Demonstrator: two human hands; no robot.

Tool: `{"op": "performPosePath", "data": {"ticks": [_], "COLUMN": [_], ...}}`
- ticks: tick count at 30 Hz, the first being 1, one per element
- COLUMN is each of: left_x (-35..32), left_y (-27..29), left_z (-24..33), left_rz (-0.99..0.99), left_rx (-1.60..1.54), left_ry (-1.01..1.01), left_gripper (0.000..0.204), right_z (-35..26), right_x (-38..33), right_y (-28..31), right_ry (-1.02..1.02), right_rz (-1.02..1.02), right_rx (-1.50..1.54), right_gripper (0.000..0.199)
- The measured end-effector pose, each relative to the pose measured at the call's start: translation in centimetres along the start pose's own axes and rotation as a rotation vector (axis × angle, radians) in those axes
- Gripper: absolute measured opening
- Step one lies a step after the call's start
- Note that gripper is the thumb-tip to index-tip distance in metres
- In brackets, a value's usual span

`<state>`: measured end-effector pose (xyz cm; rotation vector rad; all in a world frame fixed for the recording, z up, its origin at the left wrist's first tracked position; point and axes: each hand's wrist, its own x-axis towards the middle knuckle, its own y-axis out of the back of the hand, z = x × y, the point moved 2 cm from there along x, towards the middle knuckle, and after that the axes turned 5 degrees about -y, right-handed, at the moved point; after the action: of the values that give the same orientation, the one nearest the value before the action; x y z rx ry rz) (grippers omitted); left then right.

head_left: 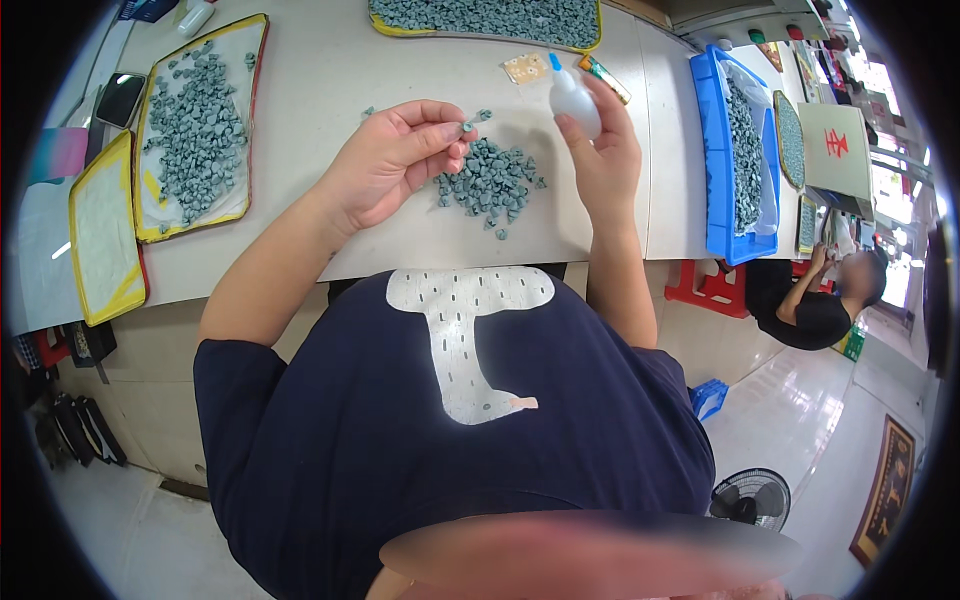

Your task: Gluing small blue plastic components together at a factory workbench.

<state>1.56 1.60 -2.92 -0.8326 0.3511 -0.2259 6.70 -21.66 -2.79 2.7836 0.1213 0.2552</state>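
Note:
My left hand [392, 160] is closed in a pinch, thumb against forefinger, on a small grey-green piece [467, 127]. Just beyond its fingertips lies another such piece [485, 115]. A loose pile of small grey-green pieces [487, 185] is on the white table, right beside and below those fingertips. On the other side, my right hand [608, 150] grips a white squeeze bottle [572, 103] with a blue tip. The bottle is tilted, its tip pointing away from me, apart from the pieces.
Yellow-edged trays of similar pieces stand at the left [200, 135] and far edge [490, 20]; an emptier tray [105, 235] lies nearby. A phone [120, 100], a patterned packet [525, 68] and a blue bin [715, 160] are around. Another person [815, 300] sits at the right.

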Motion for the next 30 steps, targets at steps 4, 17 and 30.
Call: {"op": "performPosePath", "data": {"ticks": [4, 17, 30], "left_x": [0.8, 4.3, 2.9], "left_y": [-1.0, -3.9, -3.4], "left_z": [-0.5, -4.1, -3.3], "left_rz": [0.013, -0.046, -0.060], "left_rx": [-0.009, -0.041, 0.027], "left_ry": [0.017, 0.019, 0.023], "left_gripper": [0.020, 0.012, 0.008], "right_z": [1.6, 2.3, 2.1], "right_x": [0.6, 1.3, -1.2], "right_y": [0.3, 10.0, 11.3], "right_ry": [-0.051, -0.195, -0.377], "right_rz": [-0.074, -0.019, -0.323], "right_rx": [0.043, -0.386, -0.803], "right_gripper": [0.050, 0.035, 0.017]}}
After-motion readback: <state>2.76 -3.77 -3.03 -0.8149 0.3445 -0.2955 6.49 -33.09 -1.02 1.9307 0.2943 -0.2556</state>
